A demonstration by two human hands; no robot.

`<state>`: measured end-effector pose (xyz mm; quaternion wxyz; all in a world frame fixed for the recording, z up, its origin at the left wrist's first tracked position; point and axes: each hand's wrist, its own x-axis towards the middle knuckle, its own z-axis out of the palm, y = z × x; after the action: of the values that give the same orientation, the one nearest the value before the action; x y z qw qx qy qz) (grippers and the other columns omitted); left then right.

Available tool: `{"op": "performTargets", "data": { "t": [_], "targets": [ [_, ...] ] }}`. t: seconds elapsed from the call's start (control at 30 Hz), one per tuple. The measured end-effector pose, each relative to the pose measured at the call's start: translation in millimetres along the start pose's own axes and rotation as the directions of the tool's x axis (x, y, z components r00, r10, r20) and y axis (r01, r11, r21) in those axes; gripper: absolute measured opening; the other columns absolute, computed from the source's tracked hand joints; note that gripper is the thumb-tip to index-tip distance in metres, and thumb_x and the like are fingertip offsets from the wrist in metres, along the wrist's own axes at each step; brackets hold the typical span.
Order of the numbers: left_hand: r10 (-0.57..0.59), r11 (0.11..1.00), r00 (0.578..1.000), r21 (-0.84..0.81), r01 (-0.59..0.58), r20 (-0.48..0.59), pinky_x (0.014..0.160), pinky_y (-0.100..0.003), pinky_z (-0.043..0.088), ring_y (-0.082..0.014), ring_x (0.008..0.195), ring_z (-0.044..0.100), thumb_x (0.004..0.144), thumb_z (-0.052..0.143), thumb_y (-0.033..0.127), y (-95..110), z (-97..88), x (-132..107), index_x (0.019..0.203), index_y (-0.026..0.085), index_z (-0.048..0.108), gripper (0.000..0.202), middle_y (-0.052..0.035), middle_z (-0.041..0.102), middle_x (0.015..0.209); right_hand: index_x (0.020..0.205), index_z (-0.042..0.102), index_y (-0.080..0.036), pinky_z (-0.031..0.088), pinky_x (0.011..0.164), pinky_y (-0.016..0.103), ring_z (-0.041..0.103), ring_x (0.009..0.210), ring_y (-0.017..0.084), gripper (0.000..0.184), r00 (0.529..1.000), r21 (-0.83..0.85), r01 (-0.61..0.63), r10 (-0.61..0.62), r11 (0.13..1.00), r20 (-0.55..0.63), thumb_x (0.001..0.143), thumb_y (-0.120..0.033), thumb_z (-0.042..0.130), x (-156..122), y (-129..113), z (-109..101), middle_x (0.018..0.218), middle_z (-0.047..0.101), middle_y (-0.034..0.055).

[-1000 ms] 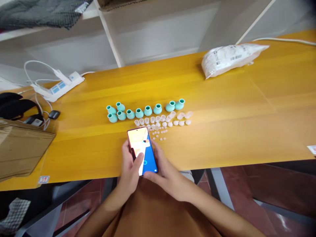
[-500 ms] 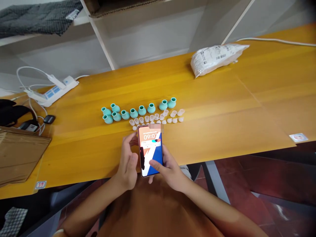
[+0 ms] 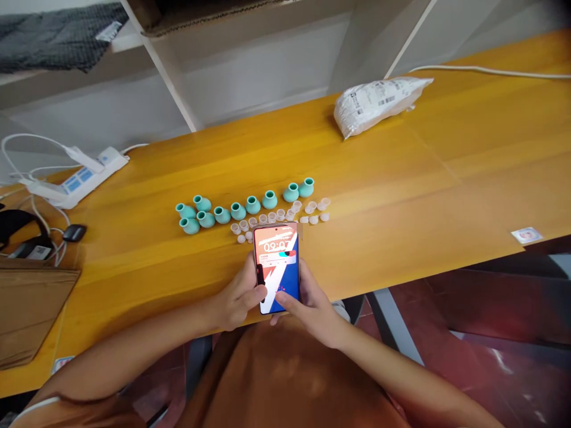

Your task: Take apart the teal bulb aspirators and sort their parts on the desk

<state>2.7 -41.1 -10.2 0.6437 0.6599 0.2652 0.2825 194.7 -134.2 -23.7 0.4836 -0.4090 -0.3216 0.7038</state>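
Observation:
A smartphone (image 3: pixel 281 273) with a lit lock screen is held upright over the table's front edge. My left hand (image 3: pixel 243 297) grips its left side, thumb at the edge of the screen. My right hand (image 3: pixel 314 303) is wrapped round the right side and lower back, its thumb over the lower screen. Beyond the phone several small turquoise pots (image 3: pixel 253 205) stand in an uneven row, open mouths up. Between them and the phone lie several small clear cups (image 3: pixel 272 218) and whitish rounded pieces (image 3: pixel 314 220), some hidden behind the phone.
A white plastic parcel (image 3: pixel 379 104) lies at the back right of the wooden table (image 3: pixel 401 190). On the left are a power strip (image 3: pixel 91 178) with cables, a small black device (image 3: pixel 74 232) and flat brown cardboard (image 3: pixel 33 309). White shelving (image 3: pixel 169 83) stands along the back.
My left hand, fingers apart beside the phone before, has closed on its left side and its thumb has come to the screen. The view has shifted slightly.

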Motion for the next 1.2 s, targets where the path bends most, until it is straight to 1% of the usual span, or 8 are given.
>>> {"op": "performTargets", "data": {
  "t": [0.1,0.3,0.57,0.7,0.87,0.97,1.07,1.2],
  "targets": [
    [-0.006,0.994,0.988,-0.110,0.023,0.153,0.116,-0.058,0.060,-0.0393,0.140,0.068,0.112,0.062,0.064,-12,-6.0,3,0.170,0.027,0.045,0.072,-0.0187,0.064,0.160,0.162,0.038,-0.040,0.080,0.083,0.052,0.074,0.113,0.029,0.076,0.999,0.006,0.005,-0.005,1.000,0.041,0.102,-0.058,0.081,-3,-1,-5,0.145,0.062,0.0108],
    [-0.102,0.975,0.984,-0.180,0.128,0.149,0.103,-0.056,0.066,-0.0378,0.120,0.075,0.106,0.071,0.065,-13,-10.3,-2,0.168,0.030,0.046,0.075,-0.0182,0.068,0.150,0.166,0.034,-0.043,0.077,0.100,0.056,0.076,0.124,0.029,0.075,0.993,-0.003,0.000,0.000,1.000,0.122,0.106,-0.049,0.078,1,-6,-9,0.164,0.055,0.0103],
    [-0.126,0.968,0.977,-0.194,0.160,0.174,0.104,-0.064,0.068,-0.0416,0.125,0.076,0.103,0.079,0.059,-18,-11.7,-2,0.164,0.028,0.051,0.074,-0.0188,0.073,0.144,0.167,0.037,-0.042,0.077,0.101,0.055,0.071,0.136,0.031,0.070,0.985,-0.021,-0.010,0.013,1.000,0.170,0.108,-0.050,0.074,2,-9,-12,0.164,0.053,0.0098],
    [-0.189,0.955,0.970,-0.203,0.218,0.152,0.103,-0.066,0.069,-0.0452,0.129,0.076,0.098,0.086,0.056,-18,-9.9,-1,0.159,0.028,0.058,0.073,-0.0189,0.076,0.138,0.168,0.036,-0.042,0.076,0.103,0.057,0.072,0.132,0.030,0.068,0.985,-0.025,-0.024,0.028,0.999,0.173,0.109,-0.045,0.071,1,-10,-13,0.159,0.056,0.0095],
    [-0.130,0.979,0.982,-0.140,0.148,0.134,0.108,-0.068,0.067,-0.0452,0.135,0.074,0.101,0.082,0.052,-21,-11.5,0,0.160,0.027,0.057,0.069,-0.0202,0.070,0.151,0.167,0.036,-0.041,0.078,0.101,0.056,0.073,0.133,0.030,0.065,0.985,-0.020,-0.009,0.012,1.000,0.172,0.110,-0.039,0.068,1,-12,-14,0.165,0.053,0.0098],
    [-0.163,0.971,0.982,-0.161,0.177,0.097,0.113,-0.069,0.064,-0.0460,0.140,0.069,0.096,0.087,0.053,-23,-11.6,0,0.159,0.027,0.057,0.074,-0.0195,0.069,0.151,0.171,0.028,-0.042,0.079,0.098,0.055,0.075,0.129,0.030,0.079,0.986,-0.051,-0.003,0.012,0.999,0.166,0.106,-0.035,0.072,1,-11,-13,0.166,0.053,0.0106],
    [-0.198,0.960,0.980,-0.198,0.200,0.031,0.106,-0.068,0.068,-0.0463,0.136,0.072,0.094,0.089,0.056,-22,-10.2,-1,0.158,0.028,0.058,0.076,-0.0189,0.073,0.145,0.174,0.022,-0.041,0.079,0.097,0.053,0.080,0.117,0.027,0.095,0.987,-0.102,-0.007,0.023,0.995,0.159,0.098,-0.029,0.078,1,-8,-12,0.157,0.061,0.0107],
    [-0.201,0.957,0.979,-0.208,0.200,0.018,0.099,-0.064,0.070,-0.0450,0.125,0.077,0.093,0.089,0.058,-18,-10.0,2,0.158,0.027,0.060,0.077,-0.0189,0.076,0.137,0.175,0.022,-0.041,0.080,0.096,0.053,0.080,0.119,0.028,0.096,0.990,-0.110,-0.021,0.036,0.994,0.138,0.098,-0.026,0.078,2,-7,-11,0.153,0.063,0.0099]
  ]
}}
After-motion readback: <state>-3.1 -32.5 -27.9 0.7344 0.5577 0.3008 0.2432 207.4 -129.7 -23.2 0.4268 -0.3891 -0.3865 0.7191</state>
